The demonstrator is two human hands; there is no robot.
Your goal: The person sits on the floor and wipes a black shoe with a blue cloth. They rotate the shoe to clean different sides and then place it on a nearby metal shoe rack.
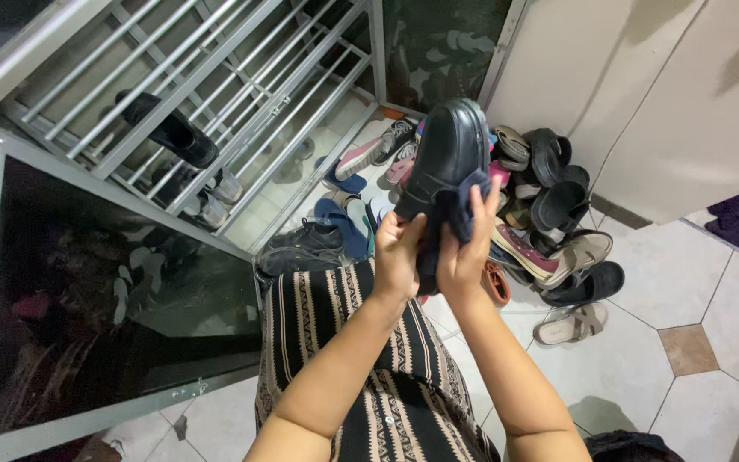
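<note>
Black leather, smooth and faintly glossy, is catching the light on the shoe (448, 154) that a person is holding up in front of them. It is a closed, rounded-toe shoe, and it is hanging in the air above the patterned striped skirt (361, 359) covering the person's lap, with the toe pointing away from them.

The left hand (397, 257) is closing around the heel end from below, fingers curled, bearing the weight. The right hand (465, 248) is pressing a dark blue cloth (459, 205) against the side of the shoe, fingers spread flat over the fabric rather than clenched.

Judging by its look, the shoe is fairly light but stiff: the sole and heel should be holding their shape, while the upper likely gives a little under pressure. The polished surface looks slippery, so the firm heel and sole edge seem the safest places to be holding it.

Beyond the shoe, a pile of sandals and sneakers (540, 214) is lying on the tiled floor (626, 368) against a pale wall. To the left of the shoe, a metal shoe rack (241, 94) is standing, with a black boot (168, 128) resting on its bars.
</note>
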